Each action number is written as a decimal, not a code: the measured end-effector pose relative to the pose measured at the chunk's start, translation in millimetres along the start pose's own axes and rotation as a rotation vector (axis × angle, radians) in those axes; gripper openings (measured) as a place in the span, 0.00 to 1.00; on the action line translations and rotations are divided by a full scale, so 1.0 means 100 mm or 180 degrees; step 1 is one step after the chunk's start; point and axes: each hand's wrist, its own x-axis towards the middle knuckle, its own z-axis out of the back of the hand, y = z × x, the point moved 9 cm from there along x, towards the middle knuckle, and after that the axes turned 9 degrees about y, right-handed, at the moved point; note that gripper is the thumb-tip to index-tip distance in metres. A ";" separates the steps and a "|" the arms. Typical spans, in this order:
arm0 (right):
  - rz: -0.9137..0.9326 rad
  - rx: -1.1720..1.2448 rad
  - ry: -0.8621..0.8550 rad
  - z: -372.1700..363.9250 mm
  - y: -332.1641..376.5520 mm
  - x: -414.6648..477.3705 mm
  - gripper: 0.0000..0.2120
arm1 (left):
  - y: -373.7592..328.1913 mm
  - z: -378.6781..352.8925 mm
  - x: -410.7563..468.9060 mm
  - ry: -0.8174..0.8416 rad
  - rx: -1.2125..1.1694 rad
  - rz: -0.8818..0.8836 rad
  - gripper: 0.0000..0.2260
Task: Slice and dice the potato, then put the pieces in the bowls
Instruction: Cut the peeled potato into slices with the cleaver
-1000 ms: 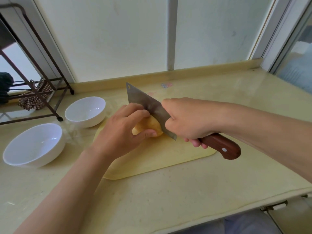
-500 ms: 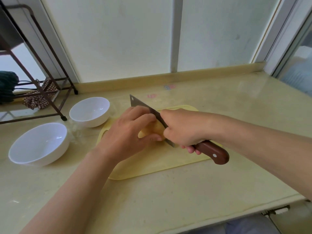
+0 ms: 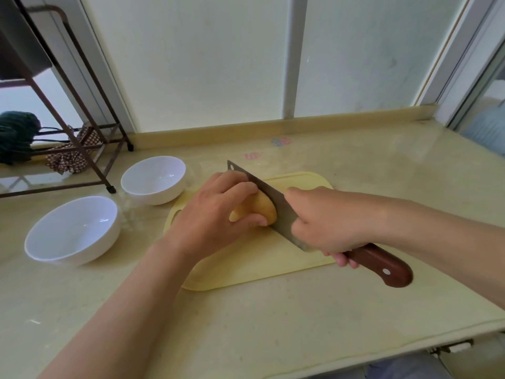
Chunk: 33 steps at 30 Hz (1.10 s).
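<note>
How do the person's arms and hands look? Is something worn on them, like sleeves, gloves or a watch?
Both forearms are bare as far as the picture shows; no sleeve is visible. The left hand and the right hand wear no gloves. No ring, watch or bracelet can be seen on either.

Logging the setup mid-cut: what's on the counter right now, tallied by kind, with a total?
White bowls: 2, near and far, both empty
Cutting board: 1
Potato: 1, under the left hand
Cleaver: 1, gripped by the right hand
Total: 5
</note>
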 end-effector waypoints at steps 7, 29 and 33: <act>0.0060 0.0066 -0.0067 0.05 0.06 0.09 0.05 | -0.06 -0.01 0.01 0.0021 0.0047 -0.0051 0.21; 0.0422 0.0501 -0.0533 0.36 0.04 -0.08 0.05 | -0.10 0.06 -0.09 -0.0392 0.0078 -0.0333 0.14; 0.0405 0.0477 -0.0575 0.38 0.05 -0.11 0.07 | -0.11 0.08 -0.10 -0.0414 0.0061 -0.0316 0.14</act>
